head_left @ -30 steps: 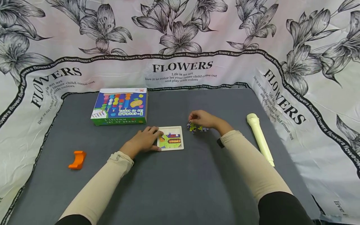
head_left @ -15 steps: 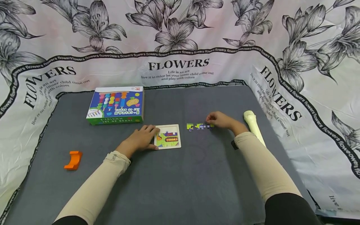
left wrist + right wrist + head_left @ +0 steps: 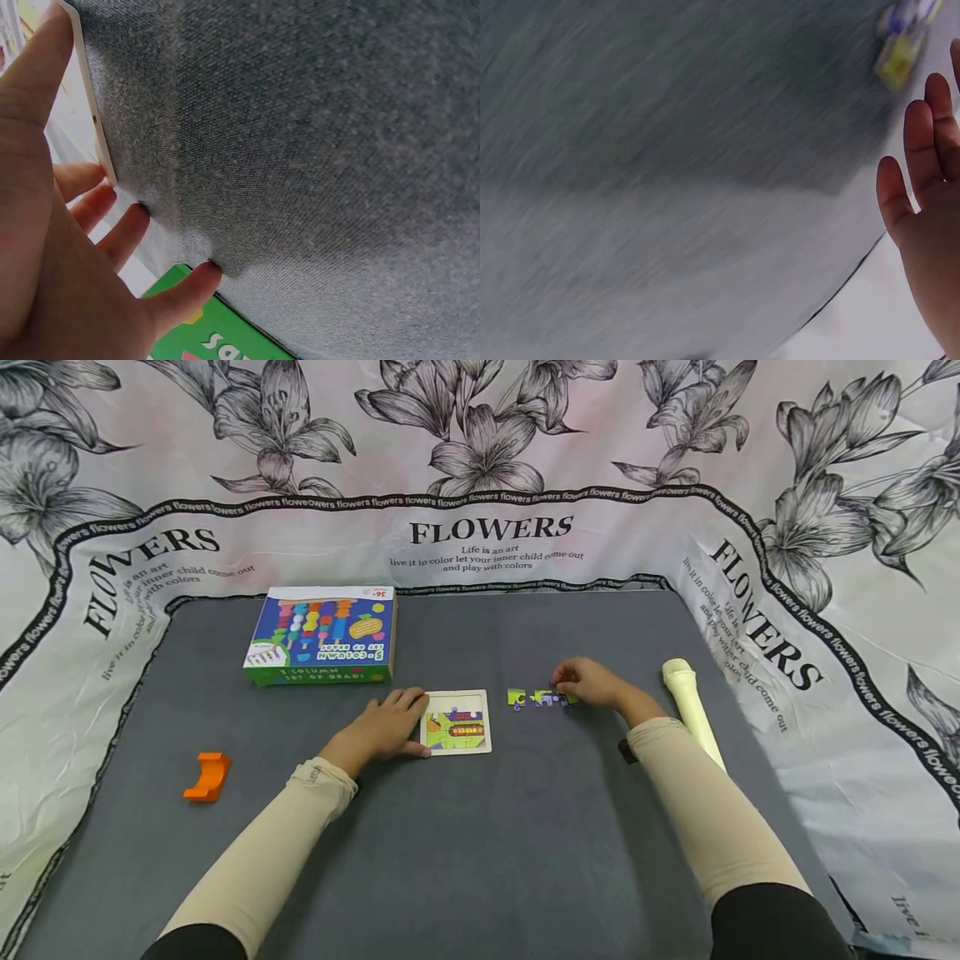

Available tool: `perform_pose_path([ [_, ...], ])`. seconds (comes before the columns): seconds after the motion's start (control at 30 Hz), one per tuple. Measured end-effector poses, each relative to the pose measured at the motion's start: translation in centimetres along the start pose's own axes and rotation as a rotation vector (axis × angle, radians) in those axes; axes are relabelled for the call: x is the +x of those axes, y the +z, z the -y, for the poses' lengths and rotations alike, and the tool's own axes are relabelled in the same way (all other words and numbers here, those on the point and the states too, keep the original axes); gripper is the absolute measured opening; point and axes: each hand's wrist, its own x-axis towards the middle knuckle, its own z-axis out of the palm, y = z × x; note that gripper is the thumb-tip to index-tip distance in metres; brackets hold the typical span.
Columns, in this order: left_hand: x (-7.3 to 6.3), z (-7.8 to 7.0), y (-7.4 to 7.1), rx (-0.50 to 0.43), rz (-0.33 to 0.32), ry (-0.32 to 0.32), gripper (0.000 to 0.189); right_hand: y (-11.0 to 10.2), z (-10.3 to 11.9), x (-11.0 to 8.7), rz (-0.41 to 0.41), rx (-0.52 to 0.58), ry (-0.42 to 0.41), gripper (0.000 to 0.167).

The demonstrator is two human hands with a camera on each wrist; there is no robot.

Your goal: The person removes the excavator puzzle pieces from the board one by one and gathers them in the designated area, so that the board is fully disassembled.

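Note:
My left hand (image 3: 382,729) rests against the left side of a small framed jigsaw puzzle (image 3: 453,694), with several colourful pieces joined in its lower part. In the left wrist view its thumb and a finger touch the white frame edge (image 3: 96,120), the other fingers spread on the cloth. Right of the frame, loose puzzle pieces (image 3: 517,697) lie in a short row. My right hand (image 3: 592,683) is at the row's right end, index finger and thumb bent close over the pieces; whether they pinch one is hidden. The right wrist view shows blurred pieces (image 3: 898,60) near its fingers.
A blue and green bead-set box (image 3: 321,635) stands at the back left. An orange curved block (image 3: 207,777) lies at the left. A pale yellow tube (image 3: 692,706) lies beside the right forearm. Grey cloth (image 3: 480,843) covers the table.
My right hand has moved right along the loose pieces, which went from a bunch to a spread row. The left hand stays at the frame. The head view shifts slightly.

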Motion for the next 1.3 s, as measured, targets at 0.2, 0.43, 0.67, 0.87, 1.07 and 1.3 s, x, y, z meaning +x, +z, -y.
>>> perform_pose_path([
  [0.2,-0.2,0.8,0.3,-0.017,-0.009,-0.016,0.095,2.7,5.2,2.5,-0.026,-0.126,-0.082,0.016],
  [0.43,0.0,0.9,0.3,-0.010,0.030,-0.065,0.096,7.1,11.1,5.2,0.030,-0.317,-0.285,0.024],
  [0.67,0.0,1.0,0.4,-0.042,0.051,-0.065,0.095,9.8,13.5,6.2,0.052,-0.451,-0.355,0.025],
  [0.87,0.0,1.3,0.4,-0.037,0.045,-0.083,0.095,10.3,14.2,6.7,0.063,-0.475,-0.347,0.026],
  [1.07,0.0,1.2,0.2,-0.031,0.054,-0.084,0.095,10.2,14.3,7.0,0.099,-0.404,-0.282,0.026],
  [1.3,-0.1,1.1,0.2,-0.024,0.059,-0.090,0.095,10.3,13.8,7.2,0.091,-0.271,-0.240,0.023],
])
